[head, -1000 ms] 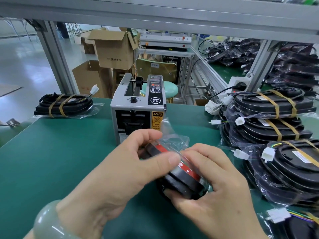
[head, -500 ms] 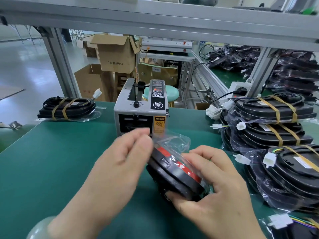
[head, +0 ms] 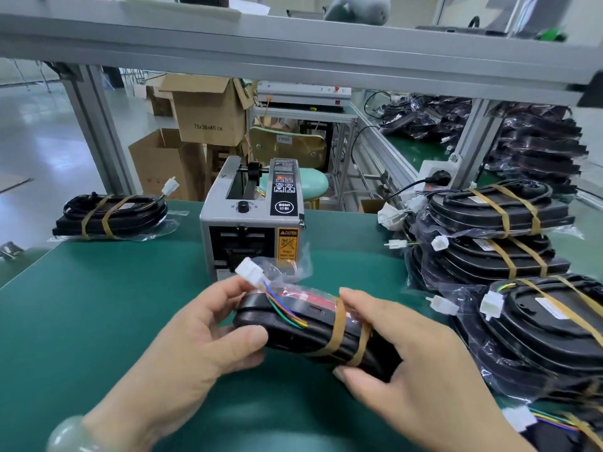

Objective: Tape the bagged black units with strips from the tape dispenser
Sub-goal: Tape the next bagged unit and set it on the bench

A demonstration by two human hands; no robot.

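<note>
Bagged black unit point(head: 293, 334), two tape strips point(head: 339, 331), over surface point(head: 98, 305) by tape dispenser point(head: 251, 223).
Turned from on-edge to flat; grip: left hand point(head: 195, 347) and right hand point(head: 408, 353) curled round opposite ends. Taping judged done.

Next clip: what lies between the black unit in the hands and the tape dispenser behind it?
In the head view, the white plug of the unit and the loose clear bag end stick up in front of the tape dispenser.

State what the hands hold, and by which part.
Both hold one bagged black unit: left hand at its connector end, right hand at its taped end.
</note>
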